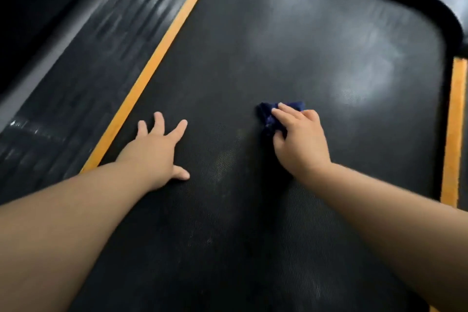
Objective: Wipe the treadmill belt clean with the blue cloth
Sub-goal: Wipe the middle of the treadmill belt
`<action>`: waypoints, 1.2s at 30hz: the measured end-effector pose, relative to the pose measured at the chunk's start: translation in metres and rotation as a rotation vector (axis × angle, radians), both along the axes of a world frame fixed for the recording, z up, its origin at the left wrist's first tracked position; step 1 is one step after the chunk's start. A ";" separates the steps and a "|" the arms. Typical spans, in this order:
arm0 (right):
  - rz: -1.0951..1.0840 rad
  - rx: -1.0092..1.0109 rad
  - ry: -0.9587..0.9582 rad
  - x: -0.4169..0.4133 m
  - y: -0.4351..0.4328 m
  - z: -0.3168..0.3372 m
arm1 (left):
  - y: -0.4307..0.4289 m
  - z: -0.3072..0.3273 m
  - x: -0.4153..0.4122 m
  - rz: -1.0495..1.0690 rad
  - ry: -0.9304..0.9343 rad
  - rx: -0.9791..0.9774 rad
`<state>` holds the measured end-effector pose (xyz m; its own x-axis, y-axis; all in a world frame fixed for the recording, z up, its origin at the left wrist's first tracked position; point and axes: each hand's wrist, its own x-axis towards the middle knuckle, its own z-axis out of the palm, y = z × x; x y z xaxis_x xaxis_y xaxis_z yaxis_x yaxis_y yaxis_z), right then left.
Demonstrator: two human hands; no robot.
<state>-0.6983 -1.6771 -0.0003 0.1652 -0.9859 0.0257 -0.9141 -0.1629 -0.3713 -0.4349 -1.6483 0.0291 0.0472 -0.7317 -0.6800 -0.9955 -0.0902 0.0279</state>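
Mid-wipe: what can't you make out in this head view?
Blue cloth: mostly covered by the right hand gripping it.
Belt: near end hidden under both forearms, cut off by the bottom edge.
Left side rail: motion-blurred, texture unreadable.
Belt under the left hand: covered by its palm.

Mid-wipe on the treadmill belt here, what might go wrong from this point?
The blue cloth is bunched small under the right hand, so each pass likely covers a narrow strip and may miss the pale dusty patch nearer the person. The left hand rests flat on the treadmill belt; weight on it might shift the belt or leave fresh marks.
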 end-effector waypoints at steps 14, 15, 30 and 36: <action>0.108 -0.073 0.091 0.057 -0.039 -0.011 | 0.003 -0.012 0.004 0.020 0.035 -0.015; 0.197 -0.050 0.055 0.067 -0.022 -0.010 | 0.004 -0.011 0.004 0.018 0.040 -0.012; 0.320 0.011 0.181 0.102 -0.036 0.003 | 0.065 0.002 0.033 0.050 -0.271 -0.356; 0.769 0.097 0.149 0.138 0.023 0.004 | 0.069 0.004 0.057 0.265 -0.203 -0.271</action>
<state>-0.5607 -1.6545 0.0039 0.7968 -0.5900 -0.1306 -0.5990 -0.7428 -0.2990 -0.3776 -1.5790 0.0327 0.3707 -0.8269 -0.4228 -0.9266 -0.3602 -0.1079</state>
